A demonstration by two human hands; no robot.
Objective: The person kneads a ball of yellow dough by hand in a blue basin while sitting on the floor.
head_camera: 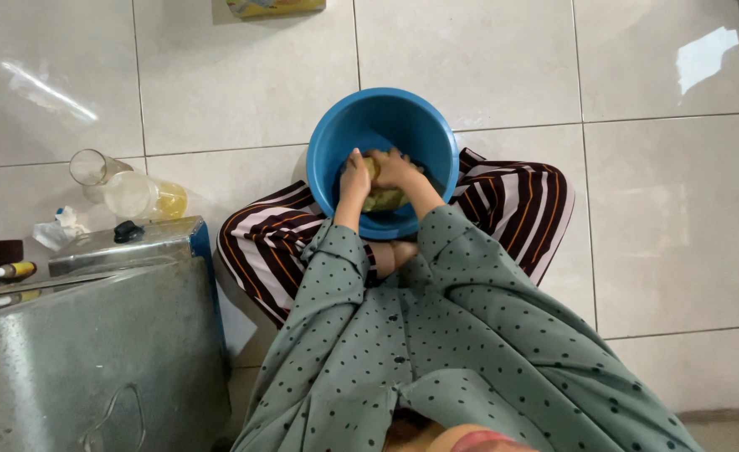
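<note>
Basin: a round blue basin (328,159) rests on the white tiled floor (654,218), right in front of the seated person's crossed legs in striped trousers (512,205)
Lump: a yellowish-green lump (384,199) lies inside the basin, toward the near wall; whether it is cloth or dough I cannot tell
Left hand: the left hand (354,177) reaches down into the basin; its fingers are curled against the left side of the lump, touching it
Right hand: the right hand (395,167) lies over the top of the lump; its fingers are bent down and closed on it; the two hands meet at the fingertips
Sleeves: grey-green dotted sleeves (461,251) run from the body to both wrists
Left of the person: a metal box (93,335) stands just beside the knee; beyond it, on the floor, a clear empty glass (92,166) and a tipped jar of yellow liquid (148,197) lie touching one another; crumpled paper (60,226) sits near them
Far edge: a yellow packet (273,7) shows at the top, well apart from the basin
</note>
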